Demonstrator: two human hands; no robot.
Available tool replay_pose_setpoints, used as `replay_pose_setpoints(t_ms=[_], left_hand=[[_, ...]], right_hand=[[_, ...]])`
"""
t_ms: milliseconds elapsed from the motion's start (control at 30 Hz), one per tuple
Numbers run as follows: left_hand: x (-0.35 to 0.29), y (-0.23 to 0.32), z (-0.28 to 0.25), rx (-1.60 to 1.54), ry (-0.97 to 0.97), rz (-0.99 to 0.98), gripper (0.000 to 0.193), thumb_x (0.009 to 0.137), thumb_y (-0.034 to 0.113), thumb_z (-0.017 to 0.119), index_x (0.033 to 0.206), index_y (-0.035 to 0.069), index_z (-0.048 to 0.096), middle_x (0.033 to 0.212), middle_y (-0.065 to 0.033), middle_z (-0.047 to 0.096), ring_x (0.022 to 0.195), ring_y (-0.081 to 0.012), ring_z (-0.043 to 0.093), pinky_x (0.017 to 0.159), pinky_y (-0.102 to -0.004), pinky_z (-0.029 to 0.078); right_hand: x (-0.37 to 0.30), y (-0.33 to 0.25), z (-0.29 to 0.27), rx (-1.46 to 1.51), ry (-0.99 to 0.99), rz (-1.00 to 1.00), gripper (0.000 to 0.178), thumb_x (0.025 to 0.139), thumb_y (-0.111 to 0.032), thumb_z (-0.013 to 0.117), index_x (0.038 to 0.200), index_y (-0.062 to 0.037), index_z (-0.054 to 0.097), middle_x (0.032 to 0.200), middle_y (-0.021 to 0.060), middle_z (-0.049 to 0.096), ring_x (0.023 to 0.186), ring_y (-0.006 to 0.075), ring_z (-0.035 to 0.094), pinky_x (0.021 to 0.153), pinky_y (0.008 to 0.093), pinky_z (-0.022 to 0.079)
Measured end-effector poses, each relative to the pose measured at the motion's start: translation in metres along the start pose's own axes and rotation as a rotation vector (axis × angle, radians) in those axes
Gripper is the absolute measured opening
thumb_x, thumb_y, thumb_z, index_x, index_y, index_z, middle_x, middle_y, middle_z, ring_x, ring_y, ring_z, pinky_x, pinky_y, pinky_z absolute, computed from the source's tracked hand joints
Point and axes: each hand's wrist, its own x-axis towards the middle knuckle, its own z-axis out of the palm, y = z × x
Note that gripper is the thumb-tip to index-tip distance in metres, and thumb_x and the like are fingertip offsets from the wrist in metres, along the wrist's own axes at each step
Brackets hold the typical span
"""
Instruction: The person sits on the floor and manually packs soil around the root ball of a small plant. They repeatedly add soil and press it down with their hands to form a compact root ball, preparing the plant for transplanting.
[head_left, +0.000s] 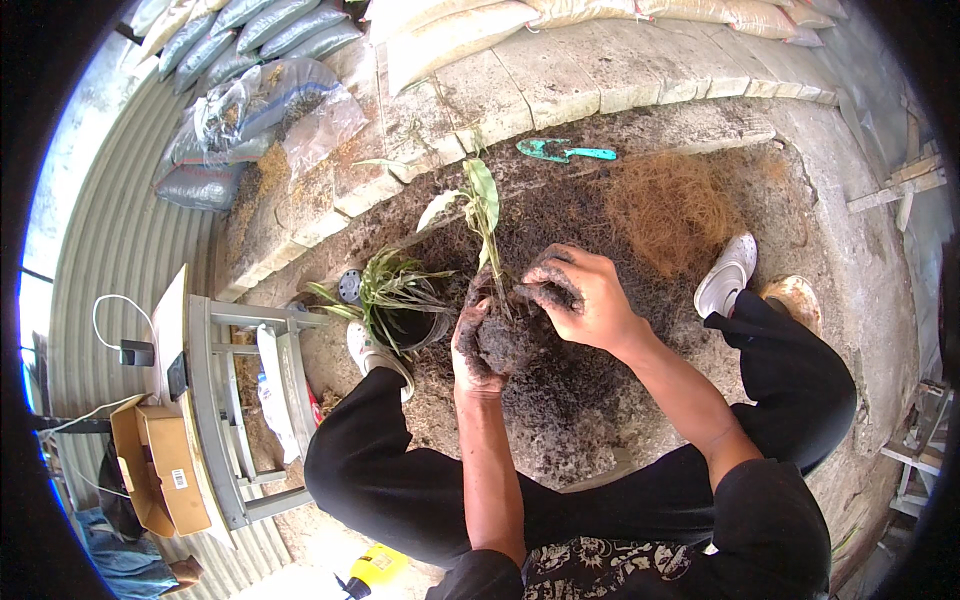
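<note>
A young plant with a few broad green leaves (483, 198) stands upright between my hands, its base set in a dark root ball (510, 345). My left hand (470, 345), smeared with soil, is closed round the left side of that root ball and holds it up. At the right of the stem base, my right hand (588, 296) has its soil-coated fingers curled and pressed together. What those fingers hold, if anything, cannot be made out. Below lies a wide spread of loose dark soil (560, 400).
A turquoise hand trowel (568, 151) and a heap of brown fibre (672, 210) lie beyond my hands. Left, a dark pot (410, 328) has a leafy plant by it. Filled sacks (455, 42) line the raised concrete ledge (490, 100). A grey-framed table (215, 400) stands left.
</note>
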Motion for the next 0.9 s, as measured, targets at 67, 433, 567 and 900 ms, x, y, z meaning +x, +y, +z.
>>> replay_pose_setpoints(t_ms=[67, 433, 567, 900], left_hand=[[0.000, 0.001, 0.001, -0.005, -0.026, -0.027, 0.055, 0.083, 0.015, 0.053, 0.136, 0.002, 0.042, 0.117, -0.0168, 0.060, 0.098, -0.0282, 0.064, 0.085, -0.0407, 0.055], [-0.002, -0.002, 0.008, 0.040, 0.037, -0.067, 0.053, 0.084, 0.019, 0.052, 0.134, 0.004, 0.044, 0.114, -0.0190, 0.061, 0.095, -0.0315, 0.066, 0.081, -0.0494, 0.057], [-0.003, -0.002, 0.003, -0.011, -0.053, -0.076, 0.055, 0.084, 0.020, 0.053, 0.136, 0.005, 0.042, 0.112, -0.0189, 0.061, 0.093, -0.0323, 0.066, 0.079, -0.0498, 0.058], [-0.001, 0.004, -0.003, -0.325, -0.148, -0.032, 0.066, 0.081, 0.029, 0.052, 0.143, 0.011, 0.035, 0.091, -0.0142, 0.057, 0.080, -0.0312, 0.054, 0.061, -0.0488, 0.047]], right_hand=[[0.000, 0.002, 0.000, -0.055, 0.037, -0.040, 0.018, 0.069, 0.002, 0.069, 0.087, 0.0014, 0.066, 0.087, 0.0145, 0.066, 0.076, 0.0300, 0.065, 0.067, 0.0358, 0.051], [0.001, 0.016, -0.012, -0.041, 0.178, 0.000, 0.019, 0.069, 0.006, 0.066, 0.087, 0.0011, 0.065, 0.087, 0.0148, 0.063, 0.076, 0.0289, 0.065, 0.065, 0.0351, 0.052], [0.002, 0.026, -0.020, -0.018, 0.322, 0.024, 0.012, 0.074, 0.008, 0.066, 0.084, 0.0022, 0.064, 0.083, 0.0127, 0.066, 0.075, 0.0223, 0.066, 0.066, 0.0312, 0.052], [0.019, 0.012, -0.048, 0.257, -0.176, 0.413, 0.034, 0.096, -0.022, 0.054, 0.128, -0.0094, 0.054, 0.124, 0.0138, 0.060, 0.114, 0.0283, 0.057, 0.099, 0.0387, 0.042]])
